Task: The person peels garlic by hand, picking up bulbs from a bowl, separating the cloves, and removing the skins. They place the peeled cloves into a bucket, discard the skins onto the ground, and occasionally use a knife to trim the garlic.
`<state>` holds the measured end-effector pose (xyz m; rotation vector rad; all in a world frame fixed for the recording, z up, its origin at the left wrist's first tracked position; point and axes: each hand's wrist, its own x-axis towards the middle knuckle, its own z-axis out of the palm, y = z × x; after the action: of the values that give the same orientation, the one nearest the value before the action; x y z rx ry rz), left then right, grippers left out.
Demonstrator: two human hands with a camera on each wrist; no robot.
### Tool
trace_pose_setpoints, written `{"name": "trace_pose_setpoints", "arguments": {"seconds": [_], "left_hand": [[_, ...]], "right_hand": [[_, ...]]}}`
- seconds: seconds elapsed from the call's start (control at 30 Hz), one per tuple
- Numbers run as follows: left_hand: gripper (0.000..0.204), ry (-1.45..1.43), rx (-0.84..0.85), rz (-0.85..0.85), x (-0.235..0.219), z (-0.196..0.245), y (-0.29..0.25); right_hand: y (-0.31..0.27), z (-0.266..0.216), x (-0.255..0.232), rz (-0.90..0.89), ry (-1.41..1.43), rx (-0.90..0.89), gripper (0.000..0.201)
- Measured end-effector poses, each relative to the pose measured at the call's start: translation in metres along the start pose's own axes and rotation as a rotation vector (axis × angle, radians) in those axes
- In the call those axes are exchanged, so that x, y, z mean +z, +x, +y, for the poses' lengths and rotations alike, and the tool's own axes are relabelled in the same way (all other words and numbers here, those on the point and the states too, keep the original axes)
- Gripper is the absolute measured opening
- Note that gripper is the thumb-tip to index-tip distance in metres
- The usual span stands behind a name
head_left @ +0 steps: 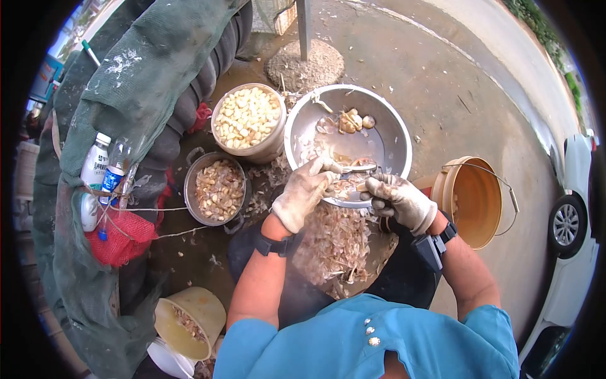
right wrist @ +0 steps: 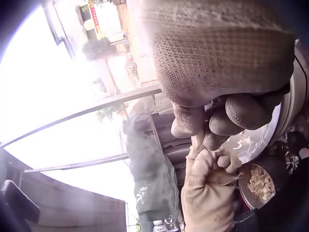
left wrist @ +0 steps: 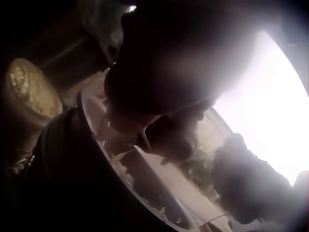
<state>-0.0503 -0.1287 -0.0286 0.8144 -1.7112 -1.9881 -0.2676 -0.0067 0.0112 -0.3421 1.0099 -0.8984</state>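
My left hand: the glove (head_left: 307, 192) is over the near part of the big metal bowl (head_left: 388, 129); its fingers are bent and pinch a thin grey thing (head_left: 360, 168), and I cannot tell what it is.
My right hand: the glove (head_left: 404, 199) is just beside the left one; my thumb and fingers are squeezed together on a small pale piece (right wrist: 197, 141) that looks like garlic.
Big metal bowl: it sits in front of me, with brown garlic bulbs (head_left: 350, 122) at the far side and papery bits nearer my hands.
White bucket: this one (head_left: 270, 150) stands left of the bowl, full of peeled cloves (head_left: 247, 117).
Pot with two handles: it (head_left: 246, 194) is nearer me than the white bucket and has cloves mixed with skins.
Orange bucket: it (head_left: 483, 211) is on my right, tipped, with a wire handle.
Pale yellow bucket: it (head_left: 211, 306) leans at my lower left, with skins inside.
Skin pile: lots of dry skins (head_left: 334, 246) lie between my knees.
Bottles: a white bottle (head_left: 95, 161) has dark writing, and a clear bottle (head_left: 112, 179) has a blue label; the words are too small to read.
Red sign: far off, it (right wrist: 94, 19) has marks I cannot read.
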Motion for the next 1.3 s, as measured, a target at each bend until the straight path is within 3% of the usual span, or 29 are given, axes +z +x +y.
{"name": "trace_pose_setpoints", "arguments": {"seconds": [0.03, 0.07, 0.17, 0.3, 0.4, 0.43, 0.57, 0.63, 0.67, 0.73, 0.77, 1.0, 1.07, 1.3], "left_hand": [[0.028, 0.257, 0.108, -0.023, 0.002, 0.011, -0.008], [0.028, 0.264, 0.108, -0.021, 0.007, 0.013, -0.015], [0.037, -0.293, -0.062, 0.006, 0.036, 0.025, -0.042], [0.046, -0.409, 0.092, -0.078, 0.053, 0.031, -0.069], [0.047, -0.571, 0.075, -0.07, 0.061, 0.027, -0.086], [0.045, -0.729, -0.015, -0.026, 0.065, 0.023, -0.091], [0.038, -0.787, 0.002, -0.03, 0.071, 0.027, -0.11], [0.03, -0.581, 0.053, 0.066, 0.076, 0.038, -0.12], [0.03, -0.579, 0.057, 0.07, 0.076, 0.039, -0.125], [0.026, -0.397, 0.072, 0.127, 0.075, 0.042, -0.134], [0.026, -0.333, 0.053, 0.156, 0.071, 0.036, -0.139], [0.032, -0.438, 0.051, 0.111, 0.069, 0.034, -0.165], [0.033, -0.438, 0.056, 0.079, 0.07, 0.034, -0.171], [0.038, -0.271, 0.14, 0.012, 0.074, 0.039, -0.183]], "right_hand": [[-0.004, 0.004, 0.012, 0.093, 0.102, -0.029, 0.022], [-0.007, 0.006, 0.016, 0.087, 0.104, -0.031, 0.022], [-0.017, 0.019, 0.024, -0.06, 0.294, -0.031, 0.03], [-0.023, 0.039, 0.038, -0.178, 0.418, -0.019, 0.03], [-0.033, 0.05, 0.054, -0.212, 0.496, -0.012, 0.029], [-0.036, 0.052, 0.057, -0.219, 0.493, -0.013, 0.029], [-0.049, 0.057, 0.067, -0.197, 0.295, -0.037, 0.027], [-0.056, 0.058, 0.069, 0.02, -0.154, -0.083, 0.031], [-0.057, 0.062, 0.07, 0.015, -0.157, -0.084, 0.031], [-0.056, 0.068, 0.072, 0.095, -0.448, -0.356, 0.039], [-0.059, 0.067, 0.069, 0.17, -0.692, -0.371, 0.043], [-0.103, 0.068, 0.08, -0.049, -0.823, -0.407, 0.042], [-0.105, 0.072, 0.084, -0.024, -0.861, -0.468, 0.042], [-0.124, 0.07, 0.098, -0.079, -0.864, -0.389, 0.043]]}}
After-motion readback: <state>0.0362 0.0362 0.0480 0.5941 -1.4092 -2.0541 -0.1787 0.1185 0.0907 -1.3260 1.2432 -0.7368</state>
